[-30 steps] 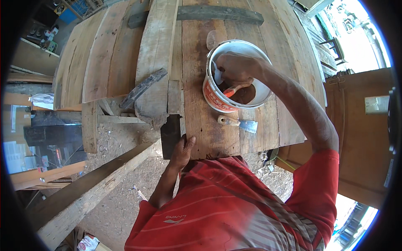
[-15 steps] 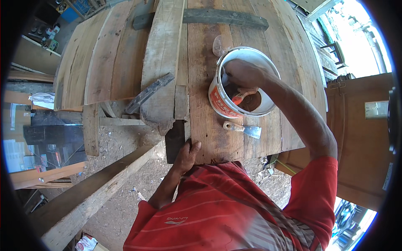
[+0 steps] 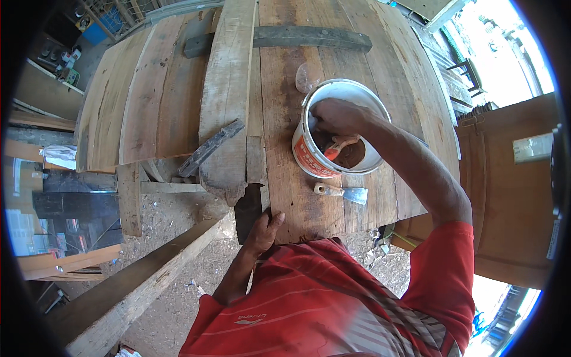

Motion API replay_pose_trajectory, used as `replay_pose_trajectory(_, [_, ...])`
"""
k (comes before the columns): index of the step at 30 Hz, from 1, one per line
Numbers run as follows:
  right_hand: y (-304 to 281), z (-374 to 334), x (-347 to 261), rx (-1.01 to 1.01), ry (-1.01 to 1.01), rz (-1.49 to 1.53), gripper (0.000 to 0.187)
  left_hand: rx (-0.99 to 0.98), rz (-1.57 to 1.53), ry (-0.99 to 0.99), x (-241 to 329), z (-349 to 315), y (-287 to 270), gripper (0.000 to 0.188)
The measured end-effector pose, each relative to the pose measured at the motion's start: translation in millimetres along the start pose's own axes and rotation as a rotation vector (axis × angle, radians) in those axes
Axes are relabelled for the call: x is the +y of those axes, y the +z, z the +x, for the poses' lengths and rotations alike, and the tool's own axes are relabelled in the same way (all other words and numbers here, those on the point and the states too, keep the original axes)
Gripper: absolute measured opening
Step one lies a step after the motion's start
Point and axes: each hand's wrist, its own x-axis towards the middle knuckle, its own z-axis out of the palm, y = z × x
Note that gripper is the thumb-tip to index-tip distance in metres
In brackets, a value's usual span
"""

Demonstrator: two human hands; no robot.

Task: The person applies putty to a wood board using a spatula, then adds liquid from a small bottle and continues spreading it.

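A white plastic bucket (image 3: pixel 380 160) with a red label stands on the wooden tabletop (image 3: pixel 297 208). My right hand (image 3: pixel 339 117) reaches down inside it, knuckles up and fingers curled; their tips and anything in them are hidden. Beside that hand a brush (image 3: pixel 339 147) with a pale handle and a red-orange band leans in the bucket, over brown material. In front of the bucket lies a putty knife (image 3: pixel 342 192), its blade toward the right. My left hand (image 3: pixel 262 233) grips the near edge of the tabletop, thumb on top, other fingers mostly hidden.
A clear plastic cup or bag (image 3: pixel 307 77) sits behind the bucket. A dark wooden bar (image 3: pixel 312 38) crosses the far planks. Left of the bucket are a thick board (image 3: pixel 229 77) and a short dark batten (image 3: pixel 211 147). A long beam (image 3: pixel 148 285) slants at lower left.
The whole view has shifted slightly, so the table and bucket appear a little lower. My right hand stays in the bucket, and my left hand keeps its hold on the edge.
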Motion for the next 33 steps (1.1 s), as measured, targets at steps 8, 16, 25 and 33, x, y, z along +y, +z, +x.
replay_pose_trajectory(8, [2.7,-6.5,2.3,-0.007,0.051,0.000,0.023,0.006,0.126,-0.038,-14.3,5.6,-6.3,0.051])
replay_pose_trajectory(16, [-9.6,-18.8,0.0,0.010,-0.092,-0.176,0.025,-0.013,-0.027,0.026,-14.8,3.9,-0.3,0.047])
replay_pose_trajectory(25, [5.8,-153.0,-44.6,1.047,-0.044,0.482,0.028,0.071,-0.086,0.012,3.7,2.0,10.0,0.044])
replay_pose_trajectory(33, [217.7,-246.1,16.6,1.260,0.855,0.934,0.044,-0.112,0.201,-0.058,-2.2,16.2,-2.7,0.043])
